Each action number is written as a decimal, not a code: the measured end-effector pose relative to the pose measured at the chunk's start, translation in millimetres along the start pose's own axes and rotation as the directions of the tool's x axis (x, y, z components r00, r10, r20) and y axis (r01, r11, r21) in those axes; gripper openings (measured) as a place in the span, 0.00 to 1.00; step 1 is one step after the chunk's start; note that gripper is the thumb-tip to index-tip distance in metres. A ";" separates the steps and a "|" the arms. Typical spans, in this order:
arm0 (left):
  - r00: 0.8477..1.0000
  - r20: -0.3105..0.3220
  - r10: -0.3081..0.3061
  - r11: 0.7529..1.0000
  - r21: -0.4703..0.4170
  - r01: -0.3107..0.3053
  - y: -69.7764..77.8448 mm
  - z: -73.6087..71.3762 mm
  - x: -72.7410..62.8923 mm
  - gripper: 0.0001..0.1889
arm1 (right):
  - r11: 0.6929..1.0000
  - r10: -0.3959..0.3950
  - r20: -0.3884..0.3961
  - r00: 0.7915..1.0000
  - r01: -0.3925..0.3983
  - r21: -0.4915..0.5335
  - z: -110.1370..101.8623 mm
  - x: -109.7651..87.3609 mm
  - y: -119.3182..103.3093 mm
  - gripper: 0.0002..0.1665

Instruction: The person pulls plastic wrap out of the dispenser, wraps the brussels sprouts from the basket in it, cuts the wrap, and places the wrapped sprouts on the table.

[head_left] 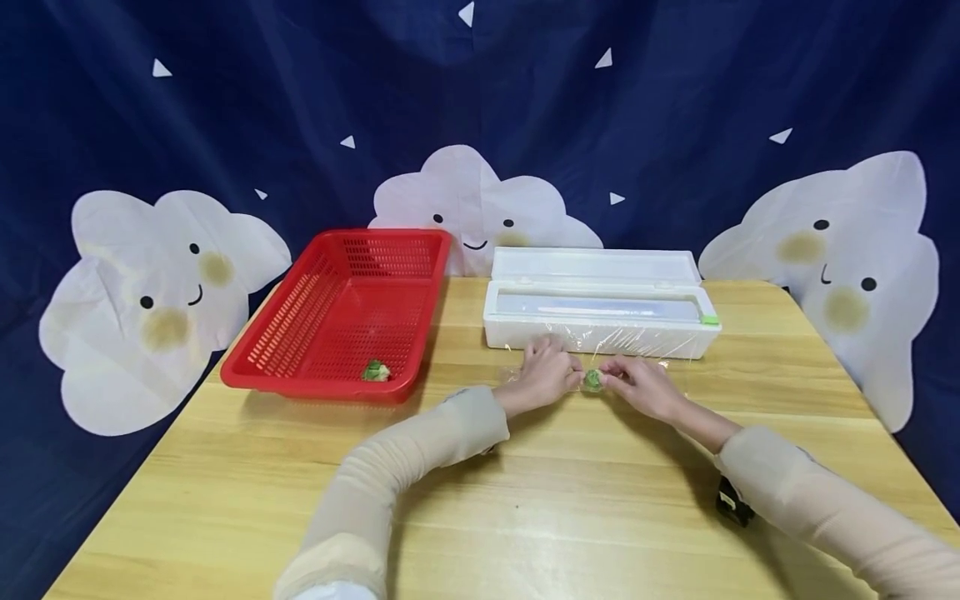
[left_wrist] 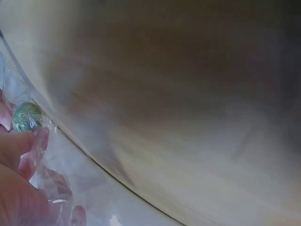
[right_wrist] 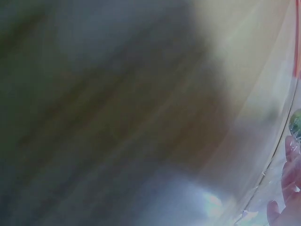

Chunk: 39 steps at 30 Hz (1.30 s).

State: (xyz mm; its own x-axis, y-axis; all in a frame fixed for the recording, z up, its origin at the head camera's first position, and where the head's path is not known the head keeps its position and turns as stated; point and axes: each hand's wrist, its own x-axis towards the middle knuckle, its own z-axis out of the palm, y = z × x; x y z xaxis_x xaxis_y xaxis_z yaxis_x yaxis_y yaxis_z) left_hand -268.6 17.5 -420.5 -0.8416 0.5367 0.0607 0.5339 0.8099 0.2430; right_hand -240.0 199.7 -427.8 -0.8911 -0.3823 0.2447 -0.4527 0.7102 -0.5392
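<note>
Sleeves (head_left: 390, 475) nearest, eight and four o'clock from green vegetable (head_left: 592, 381); white box (head_left: 517, 332) at twelve. Vegetable in clear film (left_wrist: 54, 181), between fingertips: left hand (head_left: 547, 375) pinches film at nine, right hand (head_left: 645, 387) at three. Probably light, soft, bruisable, film slippery; best held by film ends.

Your head view is bright and clear. Soft shadows fall under your beige-sleeved arms (head_left: 420, 450) onto the shiny, light-brown wooden table (head_left: 592, 517), and the thin, see-through plastic wrap (head_left: 633, 339) glints. Both wrist views look dim and blurry.
</note>
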 end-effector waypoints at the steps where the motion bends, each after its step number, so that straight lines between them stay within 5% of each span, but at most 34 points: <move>1: 1.000 0.005 -0.003 1.000 0.011 0.003 0.3 0.7 1.2 0.10 | 1.000 0.008 -0.006 1.000 -0.008 -0.020 0.7 1.3 0.8 0.09; 10: 1.000 -0.001 -0.012 0.994 0.106 0.012 1.4 -0.2 2.1 0.11 | 0.993 0.068 0.007 0.998 -0.067 -0.099 3.9 11.2 7.5 0.12; 18: 0.989 -0.018 0.144 0.928 0.351 -0.129 9.5 -0.4 -5.6 0.18 | 0.994 0.094 0.045 0.995 -0.091 -0.068 -1.6 12.4 9.2 0.13; 26: 0.988 -0.020 0.151 0.941 0.309 -0.138 12.0 0.8 -7.7 0.20 | 0.998 0.062 0.068 0.996 -0.063 0.016 -5.7 2.3 16.5 0.14; 39: 0.989 -0.022 0.149 0.959 0.245 -0.139 14.2 1.1 -8.3 0.19 | 0.997 0.079 0.029 0.996 -0.078 -0.026 -42.0 -31.8 47.2 0.12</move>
State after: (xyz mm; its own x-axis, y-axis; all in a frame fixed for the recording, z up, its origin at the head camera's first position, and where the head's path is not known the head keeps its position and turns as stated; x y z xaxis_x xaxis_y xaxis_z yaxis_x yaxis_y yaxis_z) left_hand -254.0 24.8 -418.6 -0.7540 0.6462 0.1179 0.6496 0.7602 -0.0125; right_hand -234.4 270.2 -427.2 -0.9227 -0.3420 0.1778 -0.3823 0.7530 -0.5356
